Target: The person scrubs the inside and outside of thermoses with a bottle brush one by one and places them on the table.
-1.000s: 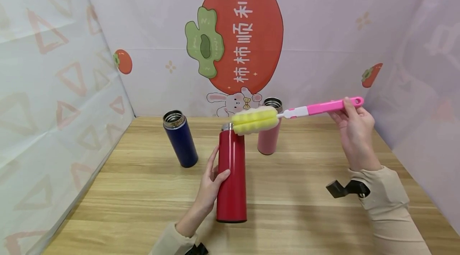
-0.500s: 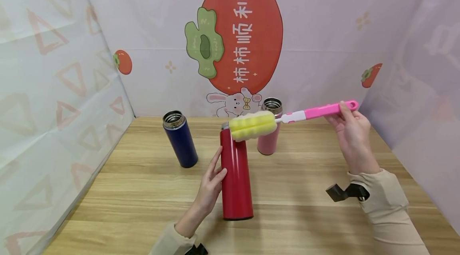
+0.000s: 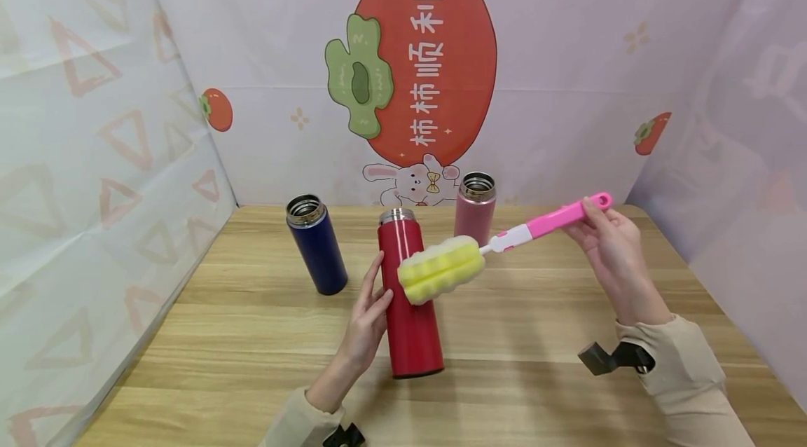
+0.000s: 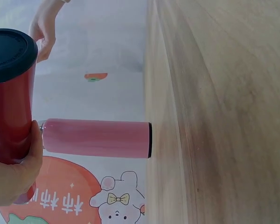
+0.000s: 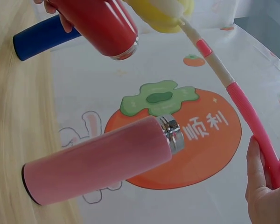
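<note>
My left hand [image 3: 364,326] grips a red thermos bottle [image 3: 412,335] round its side and holds it tilted above the table, its steel neck leaning away and a little left. In the left wrist view the bottle's black base [image 4: 9,53] shows, raised off the wood. My right hand [image 3: 614,251] pinches the pink handle [image 3: 561,219] of a bottle brush near its hanging hole. The brush's yellow and white sponge head [image 3: 441,268] overlaps the red bottle's side in the head view, below the neck. Part of the bottle is hidden behind the sponge.
A dark blue thermos [image 3: 318,251] stands uncapped at the back left of the wooden table [image 3: 252,349]. A pink thermos [image 3: 474,212], also without a lid, stands at the back, partly behind the brush. Fabric walls with fruit prints [image 3: 435,83] enclose the back and sides.
The sponge head has moved down from the red bottle's mouth to its side, with my right hand lowering and shifting slightly left. The bottle has tilted, its base swinging right.
</note>
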### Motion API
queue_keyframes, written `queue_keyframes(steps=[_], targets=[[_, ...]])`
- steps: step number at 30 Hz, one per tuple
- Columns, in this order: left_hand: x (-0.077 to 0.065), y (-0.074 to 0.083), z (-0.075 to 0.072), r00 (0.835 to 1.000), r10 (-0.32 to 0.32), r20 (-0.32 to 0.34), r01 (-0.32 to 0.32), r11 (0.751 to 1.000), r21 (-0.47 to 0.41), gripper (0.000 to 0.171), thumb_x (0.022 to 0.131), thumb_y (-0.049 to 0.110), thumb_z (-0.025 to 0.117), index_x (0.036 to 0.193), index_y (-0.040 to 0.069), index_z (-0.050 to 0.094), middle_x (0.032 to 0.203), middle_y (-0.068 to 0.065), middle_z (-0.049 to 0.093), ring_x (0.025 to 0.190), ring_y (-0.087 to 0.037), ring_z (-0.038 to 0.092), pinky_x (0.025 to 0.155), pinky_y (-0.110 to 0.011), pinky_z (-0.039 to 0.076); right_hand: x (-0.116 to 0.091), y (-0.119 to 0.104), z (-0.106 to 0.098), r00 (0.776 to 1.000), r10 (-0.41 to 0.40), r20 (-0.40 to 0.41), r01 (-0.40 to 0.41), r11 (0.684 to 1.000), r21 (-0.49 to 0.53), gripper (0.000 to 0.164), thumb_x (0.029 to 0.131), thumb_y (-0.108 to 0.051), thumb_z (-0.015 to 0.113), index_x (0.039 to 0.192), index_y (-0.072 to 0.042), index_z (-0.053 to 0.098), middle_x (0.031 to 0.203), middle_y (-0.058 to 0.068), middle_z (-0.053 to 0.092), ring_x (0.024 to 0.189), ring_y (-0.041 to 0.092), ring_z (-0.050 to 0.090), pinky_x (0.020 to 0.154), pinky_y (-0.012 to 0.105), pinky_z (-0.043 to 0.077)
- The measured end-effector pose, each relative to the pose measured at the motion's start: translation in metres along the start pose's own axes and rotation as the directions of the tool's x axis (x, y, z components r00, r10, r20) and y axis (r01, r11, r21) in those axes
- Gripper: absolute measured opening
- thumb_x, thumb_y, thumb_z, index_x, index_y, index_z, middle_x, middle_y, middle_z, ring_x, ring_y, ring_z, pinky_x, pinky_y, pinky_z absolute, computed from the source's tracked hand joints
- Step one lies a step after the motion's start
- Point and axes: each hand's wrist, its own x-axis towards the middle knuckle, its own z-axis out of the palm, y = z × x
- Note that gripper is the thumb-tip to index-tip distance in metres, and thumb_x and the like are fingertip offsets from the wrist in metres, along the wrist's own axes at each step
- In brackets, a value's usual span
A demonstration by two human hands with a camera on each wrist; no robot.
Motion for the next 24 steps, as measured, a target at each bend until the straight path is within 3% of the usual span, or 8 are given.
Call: queue_keyframes(steps=[15, 24], targets=[[0.004, 0.001, 0.001, 1.000, 0.012, -0.007, -0.012, 1.000, -0.013, 0.057, 0.093, 0.009, 0.036, 0.142, 0.028, 0.014, 0.138, -0.018, 0.025, 0.118, -0.024, 0.038, 0.091, -0.034, 0.038, -0.009, 0.006, -0.007, 0.992, 0.050, 0.117, -0.037, 0.993, -0.112, 0.012, 0.089, -0.006, 0.048, 0.089, 0.001, 0.058, 0.084, 0.012, 0.064, 0.081, 0.019, 0.064, 0.074, 0.026, 0.049], [0.005, -0.002, 0.002, 0.999, 0.043, 0.006, -0.042, 0.998, -0.038, 0.057, 0.092, 0.007, 0.037, 0.142, 0.025, 0.014, 0.135, -0.017, 0.028, 0.115, -0.020, 0.043, 0.090, -0.035, 0.040, -0.010, 0.011, -0.009, 0.974, 0.071, 0.216, -0.035, 0.985, -0.169, 0.020, 0.092, -0.003, 0.041, 0.090, 0.003, 0.060, 0.086, 0.013, 0.065, 0.082, 0.019, 0.064, 0.073, 0.027, 0.050]])
